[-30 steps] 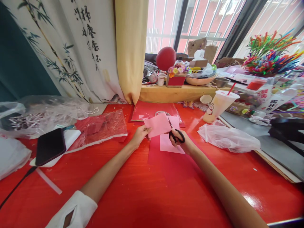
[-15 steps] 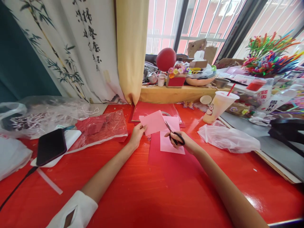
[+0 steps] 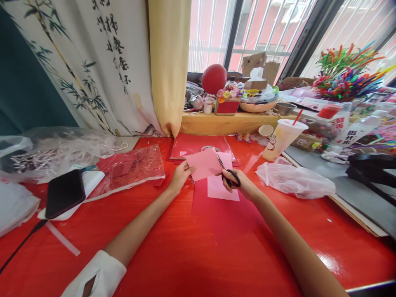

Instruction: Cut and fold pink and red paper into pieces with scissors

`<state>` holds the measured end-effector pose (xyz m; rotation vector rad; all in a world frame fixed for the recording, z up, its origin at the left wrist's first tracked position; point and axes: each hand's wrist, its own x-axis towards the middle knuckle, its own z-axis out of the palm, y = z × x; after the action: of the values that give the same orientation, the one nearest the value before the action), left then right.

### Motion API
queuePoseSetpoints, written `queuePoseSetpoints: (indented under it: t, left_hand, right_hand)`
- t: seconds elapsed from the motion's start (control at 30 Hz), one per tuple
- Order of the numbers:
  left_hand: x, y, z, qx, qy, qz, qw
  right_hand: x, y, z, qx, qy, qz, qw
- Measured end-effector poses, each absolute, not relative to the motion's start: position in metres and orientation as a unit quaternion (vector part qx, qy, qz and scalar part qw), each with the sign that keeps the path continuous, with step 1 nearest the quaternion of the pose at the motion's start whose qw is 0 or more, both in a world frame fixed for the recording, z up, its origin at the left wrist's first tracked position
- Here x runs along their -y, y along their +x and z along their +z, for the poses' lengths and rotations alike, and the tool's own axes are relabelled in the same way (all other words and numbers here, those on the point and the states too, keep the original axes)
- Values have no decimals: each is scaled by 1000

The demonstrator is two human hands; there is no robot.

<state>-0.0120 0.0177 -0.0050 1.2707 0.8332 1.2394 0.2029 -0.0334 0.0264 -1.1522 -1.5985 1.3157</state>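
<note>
Two steady grips help: left fingers (image 3: 186, 170) pinch pink paper (image 3: 203, 164) at eight o'clock, right fingers (image 3: 227, 186) hold black-handled scissors (image 3: 226, 172) at three.

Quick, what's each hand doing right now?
Left hand: closed, holding a pink rectangular paper sheet by its edge.
Right hand: closed, holding black-handled metal scissors.

one head-worn view, looking forward and down across the close red table (image 3: 176, 255), toward the window (image 3: 213, 37) beyond

Pink paper (image 3: 202, 164), black-handled scissors (image 3: 226, 171), red table (image 3: 161, 251), bamboo-patterned white curtain (image 3: 80, 57)
</note>
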Motion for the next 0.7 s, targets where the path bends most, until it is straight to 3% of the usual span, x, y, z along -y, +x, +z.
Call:
queuePoseSetpoints:
  t: [0.7]
  left_hand:
    - [-18,-12,-6,-332,543,491,595]
  right_hand:
    - [33,209,32,644,-465,494,354]
